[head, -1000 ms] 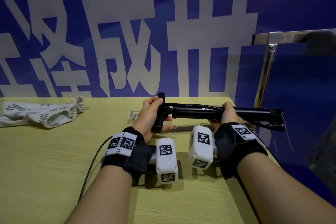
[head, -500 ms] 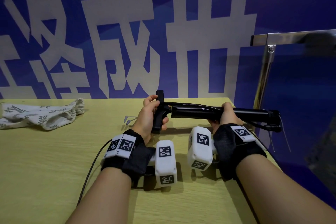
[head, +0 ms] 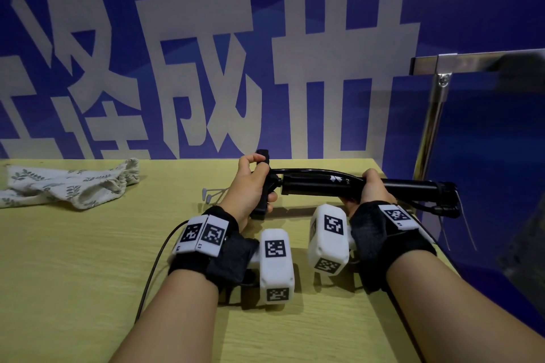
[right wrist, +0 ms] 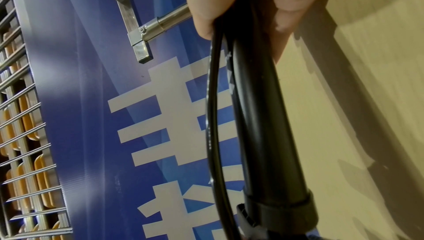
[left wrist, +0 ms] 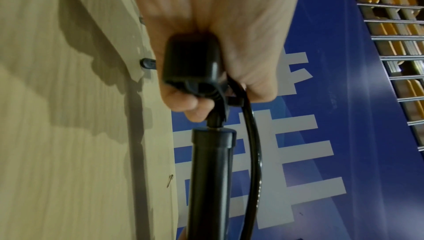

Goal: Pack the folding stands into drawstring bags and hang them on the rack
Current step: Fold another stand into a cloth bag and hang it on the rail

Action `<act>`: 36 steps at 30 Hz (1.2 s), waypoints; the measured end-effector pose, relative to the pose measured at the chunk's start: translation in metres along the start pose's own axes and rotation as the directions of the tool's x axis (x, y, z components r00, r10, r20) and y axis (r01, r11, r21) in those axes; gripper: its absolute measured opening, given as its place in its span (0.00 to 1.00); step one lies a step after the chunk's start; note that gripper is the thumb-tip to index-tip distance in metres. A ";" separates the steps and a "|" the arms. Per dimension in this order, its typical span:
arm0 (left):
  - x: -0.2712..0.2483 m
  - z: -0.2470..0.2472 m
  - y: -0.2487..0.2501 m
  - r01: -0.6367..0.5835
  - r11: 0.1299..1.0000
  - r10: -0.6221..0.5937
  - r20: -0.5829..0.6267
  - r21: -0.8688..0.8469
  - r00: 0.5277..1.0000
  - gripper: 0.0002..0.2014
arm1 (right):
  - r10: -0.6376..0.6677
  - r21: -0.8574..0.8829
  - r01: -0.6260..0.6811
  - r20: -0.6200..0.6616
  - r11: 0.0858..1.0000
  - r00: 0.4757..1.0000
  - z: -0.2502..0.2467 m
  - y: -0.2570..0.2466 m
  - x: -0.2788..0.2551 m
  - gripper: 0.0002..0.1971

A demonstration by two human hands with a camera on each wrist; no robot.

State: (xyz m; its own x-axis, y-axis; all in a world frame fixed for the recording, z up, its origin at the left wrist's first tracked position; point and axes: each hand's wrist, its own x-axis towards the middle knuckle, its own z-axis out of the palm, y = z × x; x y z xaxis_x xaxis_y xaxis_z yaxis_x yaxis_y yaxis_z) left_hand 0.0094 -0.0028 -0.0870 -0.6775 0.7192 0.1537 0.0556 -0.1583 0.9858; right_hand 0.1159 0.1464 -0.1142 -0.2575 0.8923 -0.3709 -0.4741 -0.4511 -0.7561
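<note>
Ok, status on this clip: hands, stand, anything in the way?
Left hand grips stand head, right hand grips tube. Stand off the table. Bag lies far left. Nothing blocking.

Both your forearms reach forward side by side, each wrist wrapped in a black band. Your left hand [head: 250,186] has its fingers [head: 269,196] curled round the end piece of a black folded stand [head: 318,186]. Your right hand [head: 373,188] grips the stand's tube from above, knuckles up.
</note>
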 end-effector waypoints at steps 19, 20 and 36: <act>0.001 -0.003 -0.004 0.122 0.991 -0.123 -0.023 -0.061 0.992 0.12 | -0.059 -0.152 0.044 -0.092 0.987 0.994 0.001 0.002 -0.002 0.30; 0.001 -0.003 -0.003 0.123 0.989 -0.125 -0.019 -0.079 0.992 0.12 | -0.055 -0.144 0.042 -0.085 0.989 0.995 0.001 0.002 -0.003 0.29; 0.010 -0.010 -0.009 0.081 0.996 -0.070 -0.208 0.043 0.976 0.20 | -0.056 -0.282 0.097 0.151 0.955 0.987 0.004 -0.002 -0.021 0.22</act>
State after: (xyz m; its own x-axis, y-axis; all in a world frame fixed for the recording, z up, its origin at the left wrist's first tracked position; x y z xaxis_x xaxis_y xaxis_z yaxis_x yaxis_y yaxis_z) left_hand -0.0055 -0.0012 -0.0947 -0.8175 0.5721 0.0666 0.0322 -0.0700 0.9970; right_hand 0.1189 0.1286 -0.1035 -0.3545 0.9031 -0.2424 -0.2405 -0.3385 -0.9097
